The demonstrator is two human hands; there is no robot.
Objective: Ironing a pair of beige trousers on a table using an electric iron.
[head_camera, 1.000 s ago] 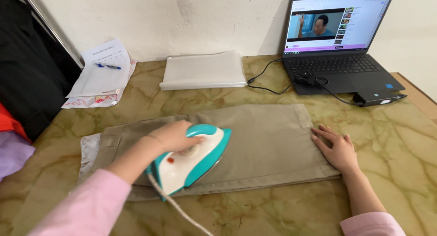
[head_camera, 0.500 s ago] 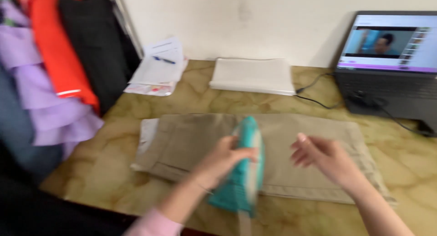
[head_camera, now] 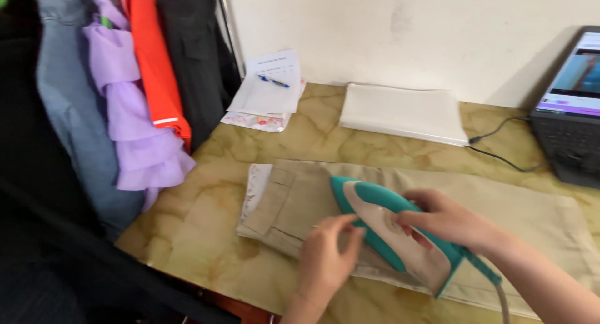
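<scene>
The right hand point(head_camera: 447, 223) is holding the iron point(head_camera: 390, 232), with its fingers curled over the top of it near the round dial, so this hand is closed on it. The left hand point(head_camera: 325, 261) is sitting just beside the iron on its left, with the fingers stretched out and a little spread; the fingertips are touching the iron's side or the cloth right next to it, and I cannot tell which. That hand is not gripping anything that I can see. The iron is lying on the folded tan trousers point(head_camera: 531, 214), and its long line is running on a slant: the pointed nose is aiming up and to the left, toward the waistband end, and the back end with the cord point(head_camera: 501, 298) is pointing down and to the right. The right hand is the closer one, because it is already on top. The iron is teal around the edge and white in the middle. The trousers are lying flat and long across the marbled yellow-green table point(head_camera: 206, 218), with a bit of white pocket lining point(head_camera: 255, 185) peeking out at the left end.
</scene>
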